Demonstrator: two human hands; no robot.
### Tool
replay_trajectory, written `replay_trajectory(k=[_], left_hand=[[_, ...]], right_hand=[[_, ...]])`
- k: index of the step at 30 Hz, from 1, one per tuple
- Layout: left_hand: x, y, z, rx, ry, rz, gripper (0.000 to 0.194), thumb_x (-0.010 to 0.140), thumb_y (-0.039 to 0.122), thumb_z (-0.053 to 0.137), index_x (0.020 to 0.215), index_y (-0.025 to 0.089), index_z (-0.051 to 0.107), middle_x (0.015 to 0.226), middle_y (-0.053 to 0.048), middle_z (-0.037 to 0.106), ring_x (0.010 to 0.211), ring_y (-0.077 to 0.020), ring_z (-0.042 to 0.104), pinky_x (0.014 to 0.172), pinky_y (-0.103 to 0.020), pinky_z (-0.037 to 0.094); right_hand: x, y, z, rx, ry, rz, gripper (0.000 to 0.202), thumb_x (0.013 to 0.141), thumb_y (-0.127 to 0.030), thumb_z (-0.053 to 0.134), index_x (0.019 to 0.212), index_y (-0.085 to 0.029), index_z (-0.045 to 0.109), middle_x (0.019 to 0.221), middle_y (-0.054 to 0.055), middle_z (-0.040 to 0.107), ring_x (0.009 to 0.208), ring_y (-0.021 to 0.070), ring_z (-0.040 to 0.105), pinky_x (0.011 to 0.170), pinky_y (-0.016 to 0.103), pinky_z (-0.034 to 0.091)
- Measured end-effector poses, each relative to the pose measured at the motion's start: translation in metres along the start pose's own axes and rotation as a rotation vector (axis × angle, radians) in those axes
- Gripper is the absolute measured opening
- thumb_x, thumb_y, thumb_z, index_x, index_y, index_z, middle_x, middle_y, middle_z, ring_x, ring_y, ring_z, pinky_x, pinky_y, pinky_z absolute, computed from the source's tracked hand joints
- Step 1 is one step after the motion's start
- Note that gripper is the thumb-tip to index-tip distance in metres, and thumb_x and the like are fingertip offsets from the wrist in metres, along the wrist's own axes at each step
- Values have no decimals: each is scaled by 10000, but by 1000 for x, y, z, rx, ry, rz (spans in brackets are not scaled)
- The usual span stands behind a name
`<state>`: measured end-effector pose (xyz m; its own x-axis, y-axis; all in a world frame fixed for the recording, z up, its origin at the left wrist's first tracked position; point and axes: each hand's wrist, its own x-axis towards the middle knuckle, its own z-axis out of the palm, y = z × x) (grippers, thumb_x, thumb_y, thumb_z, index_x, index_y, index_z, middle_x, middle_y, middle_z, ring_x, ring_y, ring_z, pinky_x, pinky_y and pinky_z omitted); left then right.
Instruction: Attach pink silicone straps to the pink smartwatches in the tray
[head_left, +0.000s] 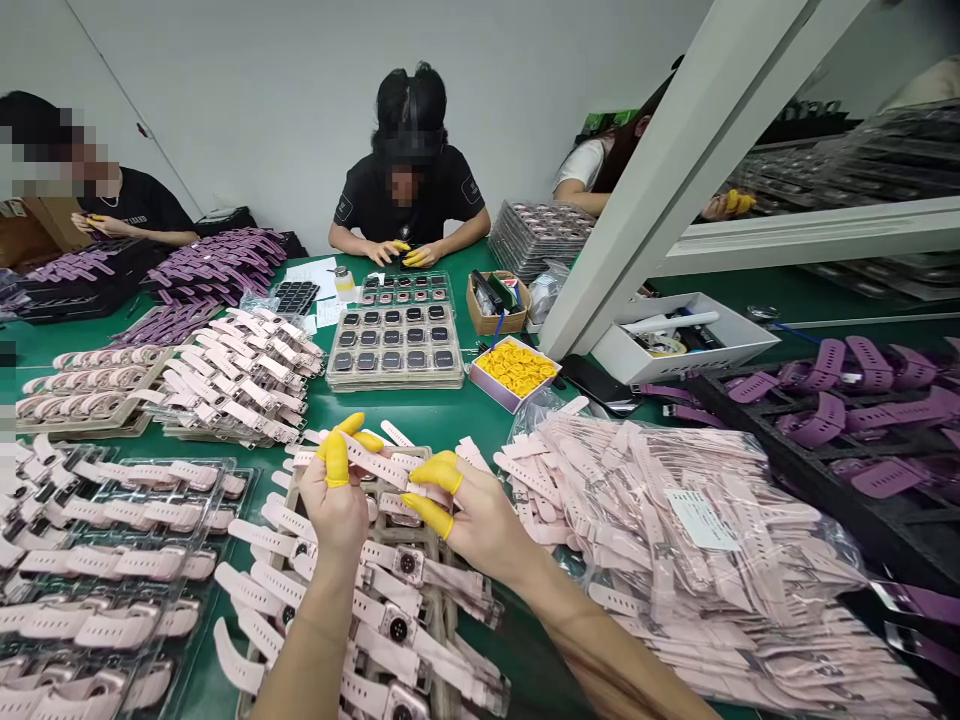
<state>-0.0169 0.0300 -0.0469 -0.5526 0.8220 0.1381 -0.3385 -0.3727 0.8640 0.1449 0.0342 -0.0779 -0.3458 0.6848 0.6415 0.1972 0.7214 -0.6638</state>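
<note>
Yellow finger cots cover several fingertips of both hands. My left hand (341, 480) pinches a pale pink watch strap (373, 462) with a row of holes. The strap slants down to the right, where my right hand (442, 492) grips its other end with thumb and fingers; what lies between those fingertips is partly hidden. Below the hands, a tray holds pink-strapped watches (397, 625), several with dark round sensor backs facing up. To the right of my right hand lies a large heap of pink straps in clear plastic bags (675, 540).
Pink-strapped watches in trays (112, 560) fill the left. Ahead are a tray of square watch bodies (394, 345), a box of yellow finger cots (514, 370) and a co-worker (409, 190). A metal post (660, 170) rises at right beside purple-strapped watches (862, 400).
</note>
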Motion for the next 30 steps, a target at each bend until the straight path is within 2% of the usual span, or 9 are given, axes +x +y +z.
replay_trajectory(k=[6,13,17,19,21,23,25,27,30], left_hand=[[-1,-3,-6,68,-85,-15,443,859,544,773,1070,155,798,814,-59,779,669,-178,751,643,-285,635],[3,-8,-18,188,-197,-83,550,870,592,739,1195,149,765,850,-88,788,730,-199,758,628,-271,617],[4,-6,-20,241,-246,-112,523,932,550,686,1268,152,733,905,-106,789,802,-220,764,693,-303,625],[4,-4,-21,217,-329,-94,528,949,532,664,1319,157,705,984,-129,788,895,-251,763,779,-353,631],[4,-3,-23,161,-479,-68,571,929,519,685,1382,171,664,1149,-160,762,1039,-295,739,907,-416,610],[2,-3,-23,161,-663,-59,622,898,471,727,1446,201,611,1340,-170,686,1199,-326,673,1052,-459,540],[-2,-4,-22,272,-809,-67,642,903,380,732,1502,236,553,1456,-157,608,1313,-328,596,1158,-470,448],[-5,-6,-21,426,-868,-67,626,935,298,682,1534,245,510,1476,-152,579,1347,-315,559,1194,-475,402],[-8,-9,-18,537,-838,-78,577,959,264,616,1525,214,512,1369,-153,622,1217,-286,621,1137,-464,455]], right_hand=[[1,2,2,8,18,-27,143,981,-240,676,1122,-238,704,947,74,711,862,217,714,723,348,608],[1,3,1,5,-2,-10,147,985,-241,671,1123,-235,720,965,81,716,873,215,718,759,361,621],[1,4,1,-1,-12,-4,143,979,-240,679,1109,-232,737,939,77,713,840,208,713,740,351,614],[1,3,1,38,10,10,142,972,-220,685,1100,-237,742,940,70,714,843,201,707,750,345,605],[2,3,0,99,46,52,141,964,-202,691,1085,-251,747,937,51,714,815,182,688,745,329,590],[3,3,-1,159,79,122,125,957,-203,700,1054,-259,755,880,24,698,734,156,643,691,301,561],[4,4,-2,211,92,195,93,956,-229,703,1017,-260,766,824,9,673,678,145,594,638,284,524],[4,6,-4,244,90,244,83,962,-264,699,986,-259,779,803,9,658,678,149,576,630,284,502],[4,9,-7,277,79,277,118,974,-323,687,980,-266,789,839,24,671,744,169,603,678,303,509]])
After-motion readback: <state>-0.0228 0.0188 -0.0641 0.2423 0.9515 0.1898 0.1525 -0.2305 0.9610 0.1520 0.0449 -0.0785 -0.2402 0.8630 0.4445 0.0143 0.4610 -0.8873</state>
